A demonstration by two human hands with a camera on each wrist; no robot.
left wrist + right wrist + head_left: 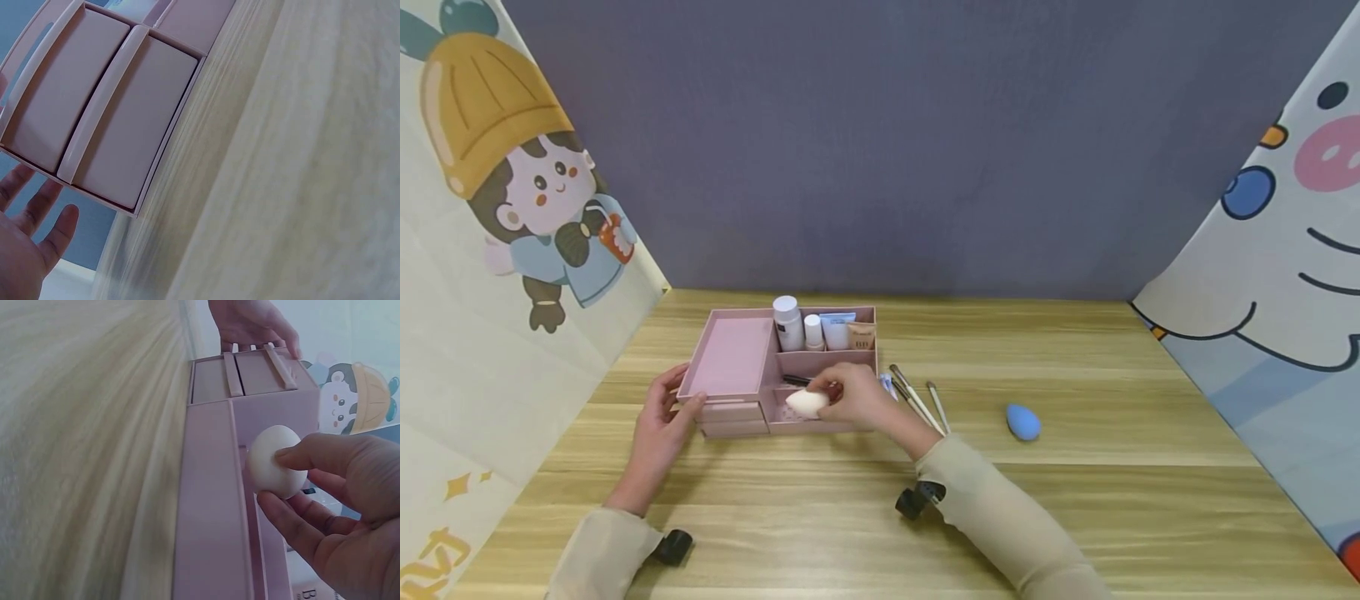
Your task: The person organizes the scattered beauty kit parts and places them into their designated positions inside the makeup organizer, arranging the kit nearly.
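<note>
A pink makeup organizer [733,354] with two front drawers stands left of the middle of the table. My left hand [662,425] holds its left front corner, thumb at the top edge and fingers along the side wall. In the left wrist view, three fingertips [61,228] show beside the drawers [128,119]. With thumb and fingers, my right hand [861,398] pinches a white makeup sponge [275,461] over the organizer's front right compartment [782,414]. A dark slim item [796,380] lies in the compartment behind it.
White bottles [788,325] and small tubes [837,329] stand in the organizer's back compartment. Several makeup brushes [936,404] lie right of it, partly behind my right forearm. Farther right sits a blue makeup sponge [1023,422]. A grey panel [880,150] rises at the table's back edge.
</note>
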